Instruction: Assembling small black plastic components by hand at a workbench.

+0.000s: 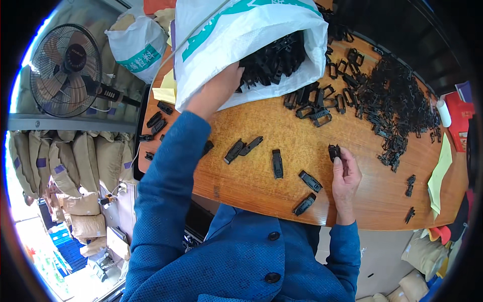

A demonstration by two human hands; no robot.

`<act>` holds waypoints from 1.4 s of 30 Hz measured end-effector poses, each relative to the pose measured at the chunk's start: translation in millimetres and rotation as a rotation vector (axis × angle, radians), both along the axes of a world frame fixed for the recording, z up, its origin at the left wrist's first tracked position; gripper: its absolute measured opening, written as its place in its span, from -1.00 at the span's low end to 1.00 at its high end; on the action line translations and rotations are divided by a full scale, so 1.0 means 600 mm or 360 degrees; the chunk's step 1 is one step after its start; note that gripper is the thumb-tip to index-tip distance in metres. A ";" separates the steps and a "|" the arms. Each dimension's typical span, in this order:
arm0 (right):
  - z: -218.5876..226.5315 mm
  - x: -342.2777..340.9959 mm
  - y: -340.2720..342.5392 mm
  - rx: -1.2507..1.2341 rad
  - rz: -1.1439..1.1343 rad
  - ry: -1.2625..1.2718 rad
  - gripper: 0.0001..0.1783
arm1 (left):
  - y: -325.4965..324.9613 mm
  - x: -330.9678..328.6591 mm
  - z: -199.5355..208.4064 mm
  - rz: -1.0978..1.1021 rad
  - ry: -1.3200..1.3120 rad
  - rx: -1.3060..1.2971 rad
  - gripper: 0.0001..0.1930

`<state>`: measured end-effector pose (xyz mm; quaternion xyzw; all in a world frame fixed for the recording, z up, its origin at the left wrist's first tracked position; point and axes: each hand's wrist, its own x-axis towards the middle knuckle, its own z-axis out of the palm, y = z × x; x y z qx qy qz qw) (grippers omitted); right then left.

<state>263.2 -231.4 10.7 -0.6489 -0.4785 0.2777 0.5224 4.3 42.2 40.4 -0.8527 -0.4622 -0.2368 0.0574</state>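
My left hand [221, 90] reaches into the mouth of a white woven sack [201, 65] lying on the table. Its fingertips are hidden among the black plastic parts [276, 60] inside, so I cannot tell what they hold. At the table's near right, my right hand [347, 178] pinches a small black plastic part [334, 151] between thumb and fingers. Between my hands lie loose black clip-like pieces: one pair in contact [242, 149], an upright one [277, 163], and two slanted ones [310, 181] close to the front edge.
A large heap of black parts [397, 95] covers the table's right side, with open black frames [319, 103] beside the sack. More pieces [156, 121] sit at the left edge. Yellow paper [439, 176] lies at far right. A fan [65, 63] stands on the left.
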 end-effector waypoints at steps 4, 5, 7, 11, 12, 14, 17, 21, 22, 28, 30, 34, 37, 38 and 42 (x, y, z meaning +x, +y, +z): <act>0.003 -0.003 -0.001 -0.0054 -0.0108 0.0237 -0.69 | 0.007 0.019 0.023 -0.0117 0.0198 0.0036 -0.69; 0.011 -0.002 0.000 -0.0131 -0.0080 0.0501 -0.72 | 0.003 0.015 0.030 -0.0139 0.0123 0.0011 -0.70; 0.033 -0.008 0.005 -0.0208 -0.0063 0.0752 -0.74 | -0.014 0.008 0.014 -0.0163 -0.0096 0.0008 -0.71; 0.079 -0.040 0.017 -0.0205 0.0164 0.1437 -0.79 | -0.152 0.059 0.063 -0.0777 -0.1453 -0.1736 -0.59; 0.088 -0.048 0.017 -0.0230 0.0208 0.1465 -0.79 | -0.181 0.062 0.063 -0.0861 -0.1450 -0.1798 -0.55; 0.098 -0.062 0.015 -0.0200 0.0234 0.1480 -0.80 | -0.227 0.068 0.069 -0.0878 -0.1454 -0.1899 -0.52; 0.105 -0.066 0.002 -0.0184 0.0278 0.1517 -0.80 | -0.266 0.083 0.060 -0.0968 -0.1467 -0.1957 -0.49; 0.111 -0.068 -0.022 -0.0179 0.0252 0.1429 -0.81 | -0.298 0.090 0.066 -0.1096 -0.1444 -0.1920 -0.49; 0.112 -0.068 -0.029 -0.0198 0.0234 0.1391 -0.82 | -0.303 0.091 0.069 -0.1103 -0.1350 -0.1859 -0.47; 0.108 -0.063 -0.051 -0.0169 0.0260 0.1074 -0.85 | -0.346 0.096 0.076 -0.1051 -0.0934 -0.1471 -0.52; 0.100 -0.059 -0.059 -0.0160 0.0296 0.0933 -0.86 | -0.354 0.095 0.085 -0.1004 -0.0920 -0.1380 -0.56; 0.088 -0.068 -0.080 -0.0216 0.0257 0.0631 -0.88 | -0.356 0.100 0.080 -0.0916 -0.0477 -0.1639 -0.60; 0.091 -0.070 -0.079 -0.0111 0.0260 0.0557 -0.86 | -0.368 0.118 0.029 -0.0916 -0.0770 -0.1658 -0.60; 0.091 -0.066 -0.081 -0.0034 0.0231 0.0528 -0.85 | -0.373 0.126 0.025 -0.0940 -0.1055 -0.1657 -0.60; 0.081 -0.042 -0.081 -0.0087 0.0247 0.0836 -0.79 | -0.379 0.135 0.024 -0.0800 -0.1257 -0.2110 -0.59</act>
